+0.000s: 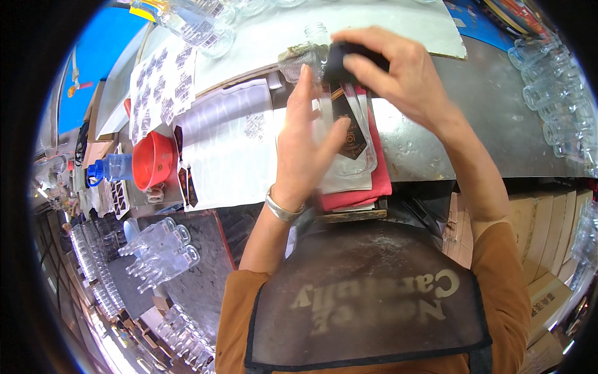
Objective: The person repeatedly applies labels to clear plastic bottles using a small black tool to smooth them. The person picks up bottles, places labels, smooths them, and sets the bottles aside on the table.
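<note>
A clear glass bottle (pixel 366 163) with a dark, pointed label (pixel 350 128) lies on a pad of white paper and red cloth (pixel 381 177) in front of me. My left hand (pixel 302 140), slightly blurred, is beside the bottle with its fingers stretched and thumb apart; I cannot tell whether it touches the glass. My right hand (pixel 408 75) grips a black block-like pad (pixel 339 61) over the bottle's far part. Just beyond, a clear threaded bottle neck (pixel 316 32) rises by a crumpled grey cloth (pixel 293 62); my hands hide whether it belongs to the same bottle.
Label sheets (pixel 162 87) and a white sheet (pixel 230 146) lie left, near a red bowl (pixel 152 161) and a blue-capped plastic bottle (pixel 115 168). Several glass bottles stand in rows (pixel 551 100) at right; others lie lower left (pixel 162 249). Cardboard boxes (pixel 529 230) are below the metal table (pixel 430 149).
</note>
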The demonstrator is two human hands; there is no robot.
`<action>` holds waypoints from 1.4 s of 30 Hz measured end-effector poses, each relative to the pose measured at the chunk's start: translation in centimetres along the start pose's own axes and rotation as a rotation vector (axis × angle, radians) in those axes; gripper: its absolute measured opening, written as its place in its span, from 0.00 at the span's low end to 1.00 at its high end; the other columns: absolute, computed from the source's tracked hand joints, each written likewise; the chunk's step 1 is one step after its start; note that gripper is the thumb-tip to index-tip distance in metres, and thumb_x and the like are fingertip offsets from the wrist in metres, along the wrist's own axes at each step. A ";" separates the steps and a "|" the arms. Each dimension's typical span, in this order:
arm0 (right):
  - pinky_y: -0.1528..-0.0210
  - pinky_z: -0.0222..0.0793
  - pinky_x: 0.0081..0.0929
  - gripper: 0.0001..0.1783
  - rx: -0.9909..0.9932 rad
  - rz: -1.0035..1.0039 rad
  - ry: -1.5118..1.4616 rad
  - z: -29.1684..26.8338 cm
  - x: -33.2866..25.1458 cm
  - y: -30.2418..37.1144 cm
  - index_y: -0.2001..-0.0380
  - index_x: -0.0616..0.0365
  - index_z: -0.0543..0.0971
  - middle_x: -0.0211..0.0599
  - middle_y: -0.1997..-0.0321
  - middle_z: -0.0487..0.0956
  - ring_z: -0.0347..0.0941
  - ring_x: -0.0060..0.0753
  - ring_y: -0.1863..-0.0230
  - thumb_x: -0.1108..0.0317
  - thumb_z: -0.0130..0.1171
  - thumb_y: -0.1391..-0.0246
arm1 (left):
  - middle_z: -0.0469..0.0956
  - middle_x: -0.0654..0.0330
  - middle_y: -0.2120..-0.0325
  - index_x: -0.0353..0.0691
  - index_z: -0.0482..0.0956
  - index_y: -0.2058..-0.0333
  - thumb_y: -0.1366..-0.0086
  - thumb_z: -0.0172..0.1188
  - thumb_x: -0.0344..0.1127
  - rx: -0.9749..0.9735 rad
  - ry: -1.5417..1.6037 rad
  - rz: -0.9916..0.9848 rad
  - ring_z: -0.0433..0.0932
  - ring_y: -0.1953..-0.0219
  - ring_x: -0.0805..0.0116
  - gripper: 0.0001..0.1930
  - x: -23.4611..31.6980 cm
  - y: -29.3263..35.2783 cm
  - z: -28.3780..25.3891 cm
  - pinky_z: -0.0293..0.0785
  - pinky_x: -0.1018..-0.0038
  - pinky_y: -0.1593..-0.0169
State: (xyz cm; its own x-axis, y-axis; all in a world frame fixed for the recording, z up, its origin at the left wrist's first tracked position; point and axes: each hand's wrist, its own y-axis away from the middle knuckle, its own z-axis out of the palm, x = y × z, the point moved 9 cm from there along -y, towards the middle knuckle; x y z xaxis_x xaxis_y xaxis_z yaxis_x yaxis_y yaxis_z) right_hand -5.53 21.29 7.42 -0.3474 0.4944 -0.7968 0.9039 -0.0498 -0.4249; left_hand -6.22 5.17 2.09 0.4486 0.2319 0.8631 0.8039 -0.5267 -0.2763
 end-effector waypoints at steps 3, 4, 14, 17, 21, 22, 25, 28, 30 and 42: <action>0.58 0.75 0.28 0.15 0.085 -0.189 0.202 -1.2 -2.0 -1.8 0.50 0.60 0.80 0.42 0.59 0.82 0.80 0.35 0.62 0.71 0.58 0.40 | 0.62 0.44 0.33 0.37 0.49 0.27 0.38 0.67 0.28 -0.002 0.002 0.001 0.71 0.37 0.54 0.45 0.2 0.0 0.0 0.75 0.63 0.41; 0.58 0.75 0.28 0.15 0.024 -0.205 0.222 -0.4 -2.3 -1.8 0.50 0.61 0.80 0.42 0.59 0.82 0.80 0.34 0.62 0.71 0.58 0.40 | 0.62 0.44 0.33 0.37 0.49 0.27 0.38 0.67 0.28 0.000 0.006 -0.001 0.71 0.37 0.54 0.46 0.2 0.1 0.0 0.75 0.63 0.41; 0.53 0.74 0.27 0.14 0.113 -0.163 0.330 -1.1 -0.1 -2.2 0.50 0.61 0.79 0.39 0.59 0.82 0.79 0.31 0.59 0.70 0.57 0.39 | 0.62 0.42 0.33 0.36 0.47 0.27 0.39 0.68 0.29 0.015 -0.016 -0.011 0.71 0.37 0.52 0.47 0.4 -0.2 0.1 0.75 0.62 0.41; 0.56 0.74 0.29 0.14 0.276 0.003 0.010 -3.5 1.4 -1.4 0.56 0.64 0.80 0.44 0.61 0.82 0.79 0.36 0.60 0.67 0.57 0.40 | 0.66 0.43 0.36 0.29 0.52 0.30 0.38 0.68 0.34 0.040 -0.006 -0.015 0.74 0.39 0.56 0.44 0.0 -0.1 -0.2 0.74 0.66 0.42; 0.62 0.71 0.22 0.19 0.010 0.384 -0.350 -1.0 5.5 1.7 0.63 0.62 0.83 0.27 0.69 0.80 0.74 0.18 0.65 0.56 0.53 0.32 | 0.78 0.50 0.50 0.25 0.68 0.41 0.28 0.57 0.48 0.032 0.360 -0.407 0.78 0.48 0.65 0.29 -3.0 -1.4 -0.7 0.77 0.70 0.47; 0.66 0.68 0.20 0.25 0.039 0.323 -0.178 0.0 5.7 1.8 0.68 0.62 0.83 0.27 0.74 0.78 0.72 0.18 0.71 0.50 0.51 0.32 | 0.79 0.50 0.52 0.25 0.69 0.42 0.27 0.56 0.49 0.032 0.373 -0.429 0.79 0.50 0.65 0.29 -3.1 -1.7 -0.4 0.77 0.71 0.49; 0.71 0.65 0.25 0.31 -0.152 0.439 -0.071 2.8 5.2 2.7 0.70 0.65 0.83 0.30 0.80 0.74 0.68 0.22 0.76 0.42 0.55 0.36 | 0.80 0.50 0.56 0.25 0.73 0.48 0.27 0.56 0.52 0.036 0.378 -0.470 0.80 0.54 0.67 0.29 -3.6 -2.5 0.2 0.78 0.72 0.54; 0.72 0.64 0.26 0.32 -0.161 0.408 0.047 3.0 5.3 2.0 0.71 0.66 0.83 0.32 0.82 0.72 0.67 0.23 0.77 0.41 0.56 0.38 | 0.81 0.52 0.59 0.24 0.73 0.48 0.27 0.56 0.52 0.030 0.283 -0.422 0.80 0.57 0.69 0.29 -3.8 -2.8 0.4 0.78 0.74 0.56; 0.72 0.63 0.26 0.32 -0.190 0.407 0.029 3.4 5.6 2.0 0.73 0.66 0.82 0.32 0.83 0.72 0.66 0.21 0.77 0.42 0.57 0.38 | 0.81 0.53 0.61 0.25 0.72 0.47 0.27 0.56 0.51 0.034 0.274 -0.417 0.80 0.60 0.71 0.29 -4.1 -2.8 0.4 0.78 0.75 0.57; 0.72 0.63 0.17 0.37 -0.153 0.634 -0.546 4.3 8.1 4.1 0.60 0.67 0.81 0.27 0.80 0.75 0.68 0.16 0.77 0.38 0.44 0.32 | 0.79 0.62 0.62 0.32 0.75 0.51 0.27 0.56 0.53 0.028 0.380 -0.480 0.74 0.62 0.77 0.25 -4.5 -2.4 0.8 0.72 0.78 0.58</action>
State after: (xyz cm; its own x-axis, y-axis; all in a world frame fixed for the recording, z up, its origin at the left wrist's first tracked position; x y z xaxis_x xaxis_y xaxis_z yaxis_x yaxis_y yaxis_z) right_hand -5.65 21.34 -2.60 0.2001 -0.0775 -0.9767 0.9783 -0.0388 0.2035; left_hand -9.89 6.08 -1.45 -0.1325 0.1271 0.9830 0.8942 -0.4125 0.1739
